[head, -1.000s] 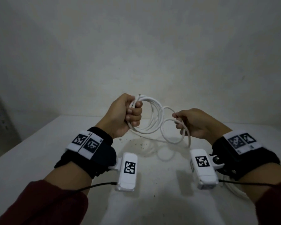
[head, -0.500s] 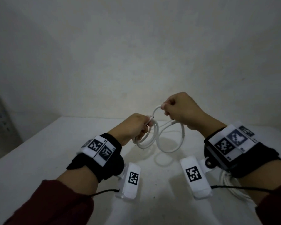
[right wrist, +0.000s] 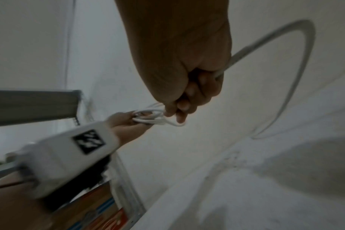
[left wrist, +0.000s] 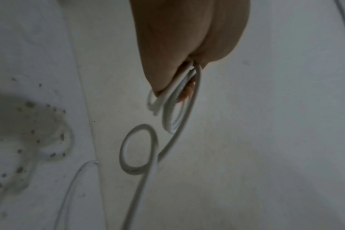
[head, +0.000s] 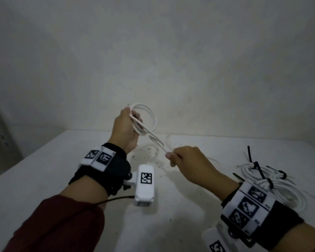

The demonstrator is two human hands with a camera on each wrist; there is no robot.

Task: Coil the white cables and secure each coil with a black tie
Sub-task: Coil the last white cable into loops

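Cable coil (head: 144, 117) sits clenched in my left hand (head: 125, 131); at its 4 o'clock, my right hand (head: 187, 162) grips the trailing strand.

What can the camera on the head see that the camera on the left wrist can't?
Only the head view shows the right hand pinching the cable's free stretch, plus the finished coils on the table, each bound with black ties, and both wristbands. Only the left wrist view shows, close up, a small extra loop hanging below the coil and how the strands squeeze between the fingers. Both show the left hand gripping the white cable wound into loops, above the white table.
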